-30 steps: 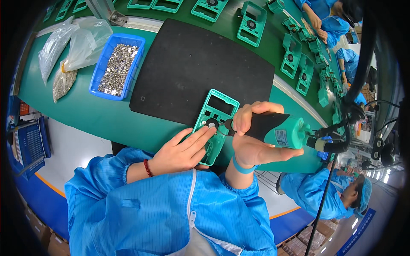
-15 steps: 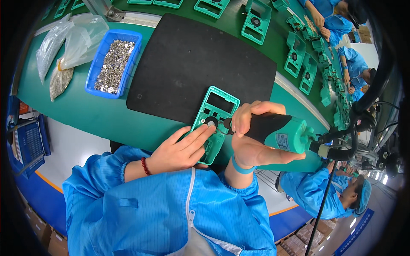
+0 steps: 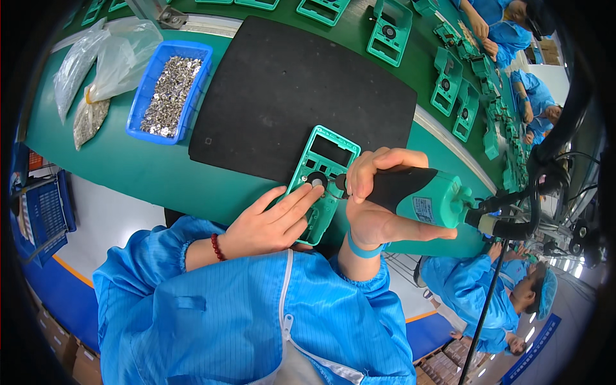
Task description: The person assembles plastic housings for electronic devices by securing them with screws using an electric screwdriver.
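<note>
A green plastic housing (image 3: pixel 330 149) lies tilted over the front edge of the black mat, its ribbed inside facing up. Two outstretched fingertips of my left hand (image 3: pixel 273 221) press on a round black speaker (image 3: pixel 316 178) in it, while the rest of that hand grips the housing's left side. My right hand (image 3: pixel 375 192) is wrapped round a green and black electric screwdriver (image 3: pixel 410 196), held nearly level. The screwdriver's tip meets the housing just right of the speaker; the screw and exact contact point are too small to make out.
Beyond the housing spreads the black mat (image 3: pixel 295 90). A blue bin (image 3: pixel 135 122) of small metal parts stands left, beside plastic bags (image 3: pixel 122 58). Further green housings (image 3: pixel 389 32) line the far belt. Cables (image 3: pixel 513 212) hang at right, near co-workers (image 3: pixel 468 289).
Both hands, the housing and the screwdriver keep almost the same place. The whole view has shifted slightly. At lower right, another person has come into sight behind the nearest co-worker.
</note>
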Action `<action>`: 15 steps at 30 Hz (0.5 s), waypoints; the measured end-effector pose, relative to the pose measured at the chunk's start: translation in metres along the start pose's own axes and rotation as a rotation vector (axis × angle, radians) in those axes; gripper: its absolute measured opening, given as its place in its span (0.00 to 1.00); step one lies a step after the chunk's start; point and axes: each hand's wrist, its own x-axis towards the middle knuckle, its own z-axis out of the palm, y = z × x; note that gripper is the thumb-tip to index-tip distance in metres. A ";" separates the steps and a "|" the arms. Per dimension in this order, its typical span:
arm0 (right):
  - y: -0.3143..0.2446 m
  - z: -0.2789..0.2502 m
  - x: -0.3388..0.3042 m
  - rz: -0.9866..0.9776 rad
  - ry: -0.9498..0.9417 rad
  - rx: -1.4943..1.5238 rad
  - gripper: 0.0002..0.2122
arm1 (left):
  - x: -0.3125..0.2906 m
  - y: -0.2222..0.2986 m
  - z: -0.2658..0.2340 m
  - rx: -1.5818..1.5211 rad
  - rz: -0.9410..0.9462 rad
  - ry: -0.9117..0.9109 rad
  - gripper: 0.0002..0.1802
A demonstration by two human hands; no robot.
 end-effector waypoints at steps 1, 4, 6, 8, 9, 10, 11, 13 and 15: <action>0.000 0.000 0.000 -0.005 0.000 0.000 0.49 | -0.001 0.000 0.001 -0.001 0.001 0.004 0.26; 0.001 0.003 0.000 -0.006 0.014 -0.004 0.50 | -0.001 0.000 0.003 -0.004 0.001 0.011 0.26; 0.002 0.001 -0.001 -0.003 0.029 -0.008 0.50 | -0.001 0.000 0.002 -0.007 0.002 0.015 0.26; 0.005 -0.007 -0.001 0.002 -0.027 0.156 0.58 | 0.000 0.001 0.001 -0.019 -0.004 0.015 0.26; 0.005 -0.008 -0.001 0.001 -0.027 0.156 0.58 | 0.000 0.001 0.000 -0.018 -0.003 0.015 0.26; 0.005 -0.008 0.000 -0.003 -0.050 0.180 0.58 | 0.001 0.001 -0.001 -0.021 -0.004 0.006 0.26; 0.005 -0.008 0.000 -0.006 -0.073 0.204 0.58 | 0.001 0.002 -0.001 -0.024 -0.006 -0.002 0.26; 0.002 -0.008 0.001 0.004 -0.094 0.170 0.59 | 0.000 0.001 0.000 -0.023 -0.005 0.006 0.26; 0.000 -0.010 0.001 0.015 -0.116 0.137 0.59 | 0.000 0.001 0.000 -0.022 -0.006 0.015 0.26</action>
